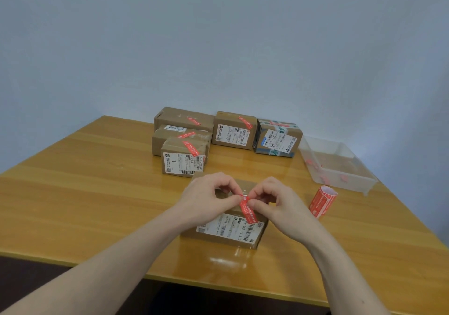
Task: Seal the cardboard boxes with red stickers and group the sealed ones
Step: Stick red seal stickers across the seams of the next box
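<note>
Cardboard box (226,229) at lower centre of frame, on wooden table (97,193), being sealed now; white shipping label on its near face, digits reading roughly "602-12-815", rest too small to read. Five more boxes grouped in mid-frame behind: back-left box (179,118), flat box (170,137) in front of it, front box (182,159) marked with a large "1", middle box (233,130), and taped box (277,139) with green-and-white tape. Red strips visible on the first four; on the taped one, unclear. By this judgement, nearly finished: one box left to seal and move to the group. Clear plastic tray (340,154) at right edge holding small red scraps. Sticker roll (323,200) right of centre, print unreadable. Left hand (209,198) and right hand (274,200) both pinching red sticker (247,209) over the box top.
</note>
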